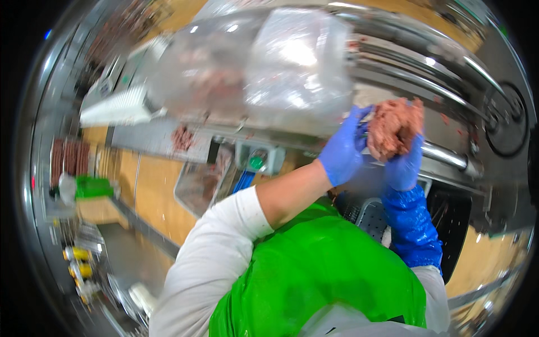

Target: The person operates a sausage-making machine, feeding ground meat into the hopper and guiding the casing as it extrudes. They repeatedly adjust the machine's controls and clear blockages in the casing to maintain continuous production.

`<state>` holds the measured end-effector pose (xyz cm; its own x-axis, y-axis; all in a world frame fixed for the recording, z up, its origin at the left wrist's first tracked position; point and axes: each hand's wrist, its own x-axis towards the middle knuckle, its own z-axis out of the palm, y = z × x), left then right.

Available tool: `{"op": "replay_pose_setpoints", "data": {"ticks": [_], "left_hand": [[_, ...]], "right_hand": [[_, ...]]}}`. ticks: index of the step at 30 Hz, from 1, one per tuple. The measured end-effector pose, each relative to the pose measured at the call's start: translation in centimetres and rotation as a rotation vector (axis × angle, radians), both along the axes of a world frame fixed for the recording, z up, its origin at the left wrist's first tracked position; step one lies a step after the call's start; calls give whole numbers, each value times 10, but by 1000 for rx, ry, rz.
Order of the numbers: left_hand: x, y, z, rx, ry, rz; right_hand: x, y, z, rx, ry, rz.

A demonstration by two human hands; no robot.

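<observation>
Between my two blue-gloved hands is a lump of ground meat [393,128], pink and ragged, with a dark hollow toward its right side. My left hand [345,147] grips it from the left, fingers bent against its edge. From below and right, my right hand [405,164] cups it, the fingers partly hidden behind the meat. A blue plastic sleeve [414,224] covers my right forearm. The meat is held above the near edge of a metal machine, close to its shiny rods [426,84].
A large clear plastic cover [297,62] spans the machine left of my hands. Meat scraps [182,138] lie on a metal ledge [154,140]. Below stand a clear bin [196,182] and a pale tray [272,150]. A black crate [449,219] is at my right.
</observation>
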<state>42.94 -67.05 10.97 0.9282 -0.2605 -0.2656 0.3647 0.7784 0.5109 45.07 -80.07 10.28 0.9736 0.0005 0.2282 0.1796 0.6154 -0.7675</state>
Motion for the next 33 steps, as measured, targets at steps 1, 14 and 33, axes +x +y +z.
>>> {"op": "replay_pose_setpoints", "data": {"ticks": [1, 14, 33], "left_hand": [[-11, 9, -3, -68, -45, 13], [-231, 200, -55, -607, -605, 419], [-554, 418, -73, -257, -510, 1307]], "right_hand": [[-13, 10, 2, -76, -16, -1], [-171, 223, 37, -1178, -1179, 450], [-229, 371, 12, -903, -873, 716]]}}
